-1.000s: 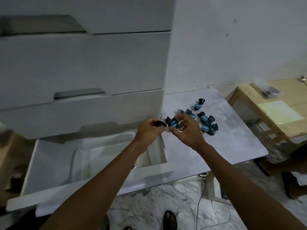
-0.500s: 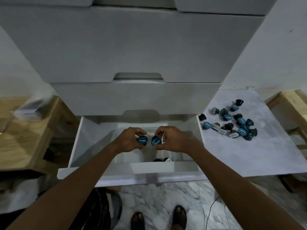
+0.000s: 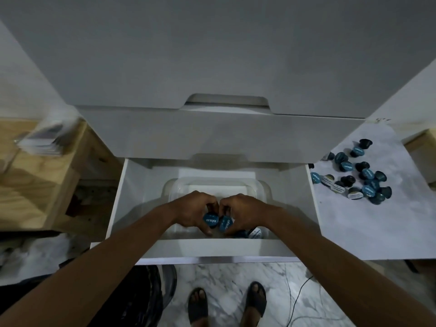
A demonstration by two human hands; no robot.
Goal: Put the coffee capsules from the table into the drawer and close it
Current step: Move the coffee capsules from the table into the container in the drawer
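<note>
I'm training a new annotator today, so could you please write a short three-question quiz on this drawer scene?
1. True or false: the bottom drawer is shut.
2. What does each hand hold: (a) a blue capsule, (b) a spoon, (c) nothing?
3. Where does the loose capsule pile lie?

Key:
1. False; it is pulled open.
2. (a): left hand holds a blue capsule, right hand another, over the clear tub.
3. On the white table, right of the drawer.
</note>
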